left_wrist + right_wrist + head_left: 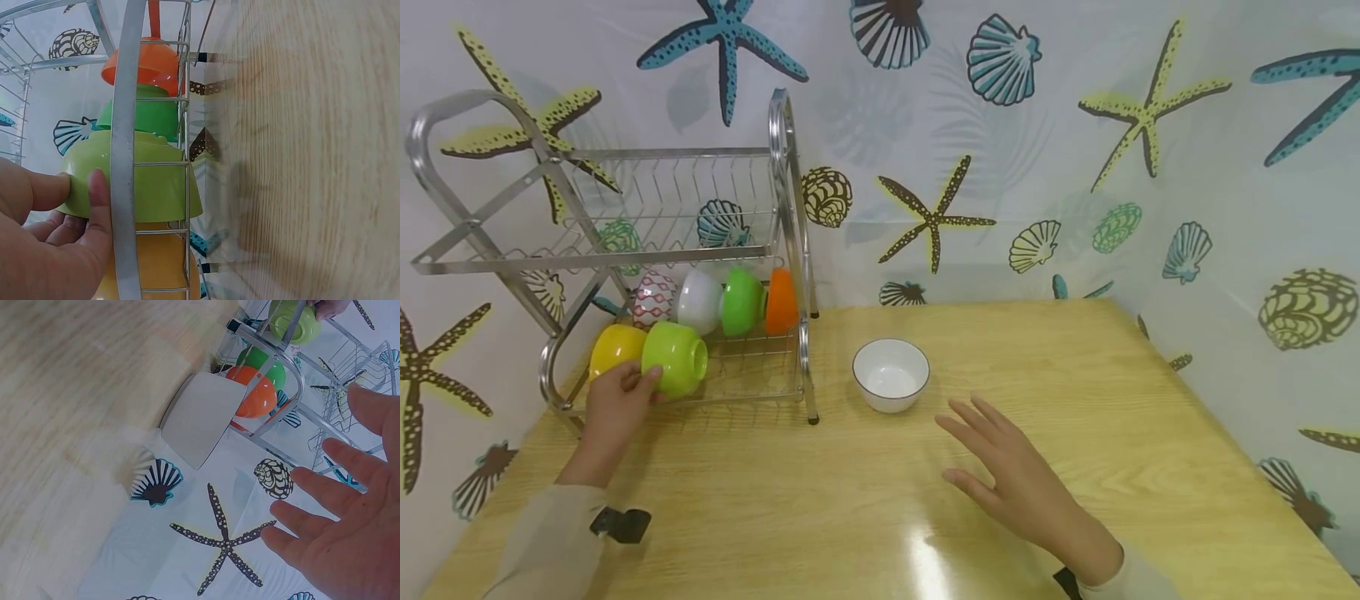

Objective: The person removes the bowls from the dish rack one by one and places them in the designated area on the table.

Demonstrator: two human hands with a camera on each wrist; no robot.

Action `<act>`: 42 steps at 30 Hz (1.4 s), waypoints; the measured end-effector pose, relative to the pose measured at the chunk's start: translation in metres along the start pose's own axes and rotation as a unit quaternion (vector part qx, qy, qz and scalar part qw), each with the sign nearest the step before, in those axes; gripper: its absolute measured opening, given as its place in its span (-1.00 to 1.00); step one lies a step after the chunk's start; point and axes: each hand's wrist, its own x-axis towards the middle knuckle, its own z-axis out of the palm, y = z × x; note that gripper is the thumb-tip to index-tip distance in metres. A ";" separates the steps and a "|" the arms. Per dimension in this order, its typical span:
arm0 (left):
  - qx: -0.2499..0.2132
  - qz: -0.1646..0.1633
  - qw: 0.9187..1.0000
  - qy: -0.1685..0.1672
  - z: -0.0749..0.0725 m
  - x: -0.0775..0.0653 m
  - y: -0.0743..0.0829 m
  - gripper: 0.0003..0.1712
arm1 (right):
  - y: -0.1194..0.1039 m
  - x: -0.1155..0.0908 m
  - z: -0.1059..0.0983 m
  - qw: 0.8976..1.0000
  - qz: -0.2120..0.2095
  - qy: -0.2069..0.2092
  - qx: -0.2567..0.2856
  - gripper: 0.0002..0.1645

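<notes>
My left hand (617,404) grips the lime green bowl (672,360) at the front of the metal rack's lower tier. In the left wrist view, thumb and fingers pinch the rim of that bowl (164,187), behind the rack's flat front bar (125,150). The bowl lies tipped on its side, with a yellow bowl (613,348) just left of it. Over the table to the right, my right hand (1018,483) is spread and holds nothing. Nearest to it stands a white bowl (891,375) with a dark rim, upright on the table.
The two-tier metal dish rack (512,265) stands at the left. Along its lower back row lean a red-patterned bowl (655,298), a white bowl (700,304), a green bowl (742,304) and an orange bowl (781,304). A patterned curtain (1060,150) hangs behind the wooden table (820,500).
</notes>
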 end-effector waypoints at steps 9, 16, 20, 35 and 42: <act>-0.008 -0.004 1.000 -0.002 0.000 -0.002 -0.001 -0.37 | -0.003 -0.008 0.000 1.000 -0.014 0.018 -0.007 -0.27; -0.005 -0.010 1.000 -0.003 0.000 -0.004 0.002 -0.35 | -0.003 -0.009 -0.001 0.999 -0.022 0.025 -0.008 -0.22; -0.011 -0.023 1.000 -0.003 0.002 -0.004 0.003 -0.30 | -0.001 -0.010 -0.001 0.999 -0.023 0.026 -0.007 -0.19; -0.007 -0.033 0.999 0.008 0.005 -0.006 0.006 -0.29 | 0.003 -0.011 -0.003 1.000 -0.016 0.021 0.000 -0.19; -0.017 -0.021 0.999 0.021 0.007 -0.005 0.003 -0.35 | 0.003 -0.011 -0.006 1.000 -0.013 0.025 0.005 -0.18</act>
